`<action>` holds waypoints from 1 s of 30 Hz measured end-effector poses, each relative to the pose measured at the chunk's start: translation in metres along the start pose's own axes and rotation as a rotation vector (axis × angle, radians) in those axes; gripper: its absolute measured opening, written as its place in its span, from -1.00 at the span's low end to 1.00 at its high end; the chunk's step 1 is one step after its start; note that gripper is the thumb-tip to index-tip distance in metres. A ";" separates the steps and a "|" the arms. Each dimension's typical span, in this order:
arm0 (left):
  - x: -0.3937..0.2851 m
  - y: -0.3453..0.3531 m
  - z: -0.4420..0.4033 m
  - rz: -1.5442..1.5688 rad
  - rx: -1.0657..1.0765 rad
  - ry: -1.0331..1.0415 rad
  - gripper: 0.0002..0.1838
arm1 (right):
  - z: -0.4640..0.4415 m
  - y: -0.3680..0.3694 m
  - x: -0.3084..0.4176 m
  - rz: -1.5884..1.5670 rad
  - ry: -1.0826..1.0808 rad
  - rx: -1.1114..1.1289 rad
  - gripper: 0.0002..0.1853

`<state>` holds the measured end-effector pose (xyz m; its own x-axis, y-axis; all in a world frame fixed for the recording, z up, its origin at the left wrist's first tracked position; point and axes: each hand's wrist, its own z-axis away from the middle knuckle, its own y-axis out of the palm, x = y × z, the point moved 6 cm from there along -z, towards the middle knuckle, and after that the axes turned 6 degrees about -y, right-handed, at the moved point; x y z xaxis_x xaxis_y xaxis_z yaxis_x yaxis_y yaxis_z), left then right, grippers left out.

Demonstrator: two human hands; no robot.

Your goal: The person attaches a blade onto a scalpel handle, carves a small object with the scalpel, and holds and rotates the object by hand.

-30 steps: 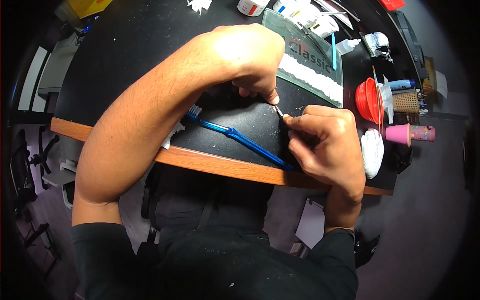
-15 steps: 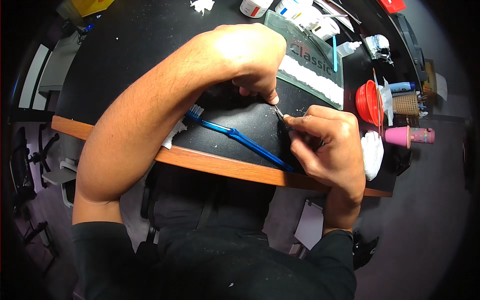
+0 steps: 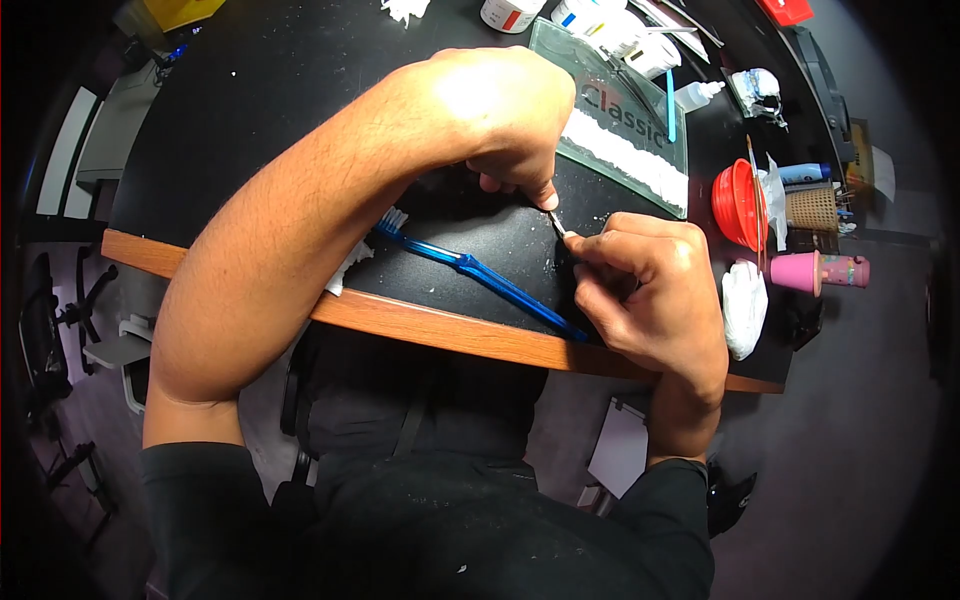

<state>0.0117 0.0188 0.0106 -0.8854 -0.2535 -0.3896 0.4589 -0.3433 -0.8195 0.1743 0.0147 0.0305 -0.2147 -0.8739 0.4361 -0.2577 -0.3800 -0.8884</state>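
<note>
Right hand (image 3: 655,285), right of centre: fingertips closed on the lower end of a thin tool (image 3: 558,224). Left hand (image 3: 515,120), upper centre: thumb tip at the tool's upper end; the curled fingers hide the rest, so its grip cannot be told. The tool lies just right of frame centre, between the toothbrush (image 3: 490,284) and the glass plate (image 3: 565,55).
</note>
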 end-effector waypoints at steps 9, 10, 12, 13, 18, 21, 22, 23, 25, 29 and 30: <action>-0.001 0.000 0.000 -0.018 -0.031 0.022 -0.52 | 0.001 -0.008 -0.001 -0.016 0.054 -0.028 -0.81; -0.001 -0.001 0.000 -0.025 -0.040 0.020 -0.51 | 0.001 -0.007 -0.002 -0.012 0.046 -0.018 -0.81; -0.001 0.000 -0.001 -0.022 -0.031 0.035 -0.51 | 0.002 -0.004 -0.004 -0.003 0.035 -0.001 -0.81; -0.001 0.001 -0.002 -0.021 -0.027 0.045 -0.51 | 0.002 -0.006 -0.004 -0.008 0.035 -0.010 -0.81; 0.000 0.002 -0.001 -0.010 -0.044 0.022 -0.51 | 0.001 -0.002 -0.003 0.011 0.018 0.017 -0.82; 0.002 0.002 -0.004 0.012 -0.019 0.036 -0.52 | 0.002 -0.005 -0.002 -0.013 -0.001 -0.028 -0.81; 0.002 0.001 -0.002 0.020 -0.009 0.041 -0.52 | 0.001 -0.005 0.000 -0.012 -0.025 -0.029 -0.80; 0.002 -0.001 0.001 0.018 0.013 0.034 -0.53 | 0.000 -0.006 0.003 -0.012 -0.049 -0.030 -0.78; 0.000 -0.008 0.007 0.014 0.059 0.024 -0.55 | 0.000 -0.005 0.006 -0.021 -0.089 -0.021 -0.77; 0.005 -0.013 0.013 -0.006 0.069 0.087 -0.55 | 0.000 -0.002 0.008 -0.034 -0.139 0.043 -0.74; 0.006 -0.014 0.013 -0.002 0.063 0.089 -0.55 | 0.000 0.000 0.009 -0.034 -0.150 0.065 -0.73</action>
<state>0.0010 0.0101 0.0251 -0.8880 -0.1728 -0.4262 0.4586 -0.4009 -0.7931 0.1723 0.0074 0.0344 -0.0625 -0.8940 0.4438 -0.1994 -0.4245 -0.8832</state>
